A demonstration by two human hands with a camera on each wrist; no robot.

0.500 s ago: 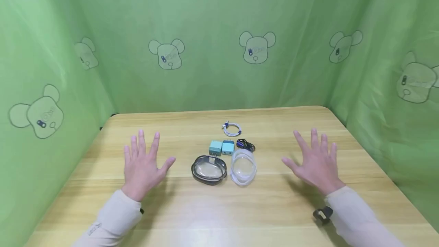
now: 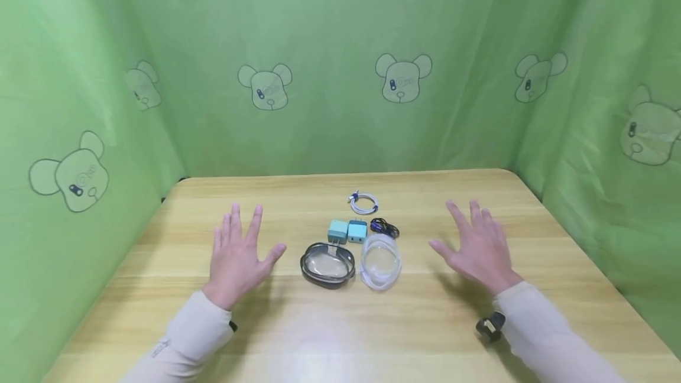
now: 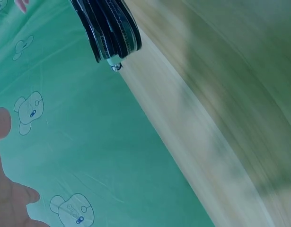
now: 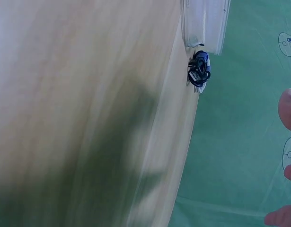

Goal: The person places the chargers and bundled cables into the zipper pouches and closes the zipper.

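Observation:
My left hand (image 2: 239,262) hovers over the left side of the table, fingers straight and thumb spread, holding nothing. Opposite it, my right hand (image 2: 477,250) is held the same way. Between them lie a clear pouch with black zipper trim (image 2: 327,265) and a clear pouch with white trim (image 2: 381,262). Behind these are a pale teal charger plug (image 2: 337,230), a brighter blue charger plug (image 2: 357,231) and a bundled black cable (image 2: 384,227). Farther back rests a coiled white cable (image 2: 364,203) with dark blue ties. Neither hand touches any item.
All the items lie on a wooden table (image 2: 330,336) with rounded far corners. Green curtains (image 2: 335,129) with bear-head drawings enclose its back and both sides. A dark wrist device (image 2: 490,327) sits below the right sleeve.
Both hands have come slightly inward, the left one moving right and the right one moving left. The head view has shifted a little; the items lie as before.

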